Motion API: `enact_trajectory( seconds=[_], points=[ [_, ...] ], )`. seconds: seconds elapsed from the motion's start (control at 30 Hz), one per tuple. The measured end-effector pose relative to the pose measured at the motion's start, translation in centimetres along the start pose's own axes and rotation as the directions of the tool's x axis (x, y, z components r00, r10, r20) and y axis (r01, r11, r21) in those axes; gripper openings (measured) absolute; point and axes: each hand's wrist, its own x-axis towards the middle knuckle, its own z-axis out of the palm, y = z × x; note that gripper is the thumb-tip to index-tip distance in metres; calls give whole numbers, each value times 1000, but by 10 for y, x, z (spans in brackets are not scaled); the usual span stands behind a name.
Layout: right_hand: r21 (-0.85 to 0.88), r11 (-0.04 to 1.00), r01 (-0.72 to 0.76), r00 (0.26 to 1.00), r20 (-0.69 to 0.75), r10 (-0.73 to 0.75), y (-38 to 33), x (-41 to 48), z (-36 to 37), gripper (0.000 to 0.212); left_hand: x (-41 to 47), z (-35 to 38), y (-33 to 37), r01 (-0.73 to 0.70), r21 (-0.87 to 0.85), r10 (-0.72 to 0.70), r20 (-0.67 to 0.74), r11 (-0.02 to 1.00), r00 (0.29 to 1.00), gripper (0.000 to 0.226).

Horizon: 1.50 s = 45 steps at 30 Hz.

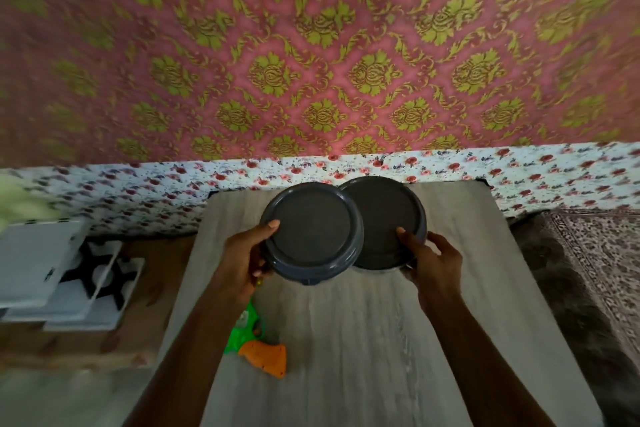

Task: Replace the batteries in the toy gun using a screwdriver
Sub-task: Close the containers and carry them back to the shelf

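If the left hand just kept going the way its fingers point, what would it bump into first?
The left hand already grips the nearer grey round dish. Pushed straight on, that dish would probably meet the second grey dish held by the right hand; they overlap, though depth is unclear.

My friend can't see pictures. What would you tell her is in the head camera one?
Two bare hands each hold a dark grey round dish above a pale wooden table: the left hand grips one dish, the right hand the other behind it. A green and orange toy gun lies under the left arm.
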Motion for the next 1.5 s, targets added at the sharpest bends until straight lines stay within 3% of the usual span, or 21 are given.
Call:
enact_trajectory(
  seconds=[0.13,0.33,0.43,0.57,0.67,0.87,1.1,1.5],
  points=[
    [63,997,33,997,71,-38,-19,-13,-2,78,-19,-3,10,-11,-57,10,-26,998,1000,18],
    [58,994,96,983,152,-104,-31,-26,5,60,-42,-20,16,-29,-79,24,-59,996,998,31],
    [58,992,112,976,181,-121,-26,-31,17,54,-53,-35,19,-38,-104,25,-118,994,993,21],
    [59,993,101,969,221,-111,-13,-41,44,53,-65,-65,16,-96,-140,72,-164,986,984,30],
    [60,993,101,962,249,-112,-2,-55,69,52,-70,-92,15,-124,-174,79,-246,977,966,24],
    [46,991,123,952,275,-131,30,-89,133,48,-72,-164,31,-100,-198,41,-282,975,959,18],
    [85,988,129,968,205,-144,80,-153,239,43,-65,-298,66,-94,-137,57,-252,986,966,34],
    [140,989,46,984,167,-69,159,-274,397,34,-80,-484,139,-48,-144,10,-254,988,967,30]
  ],
)
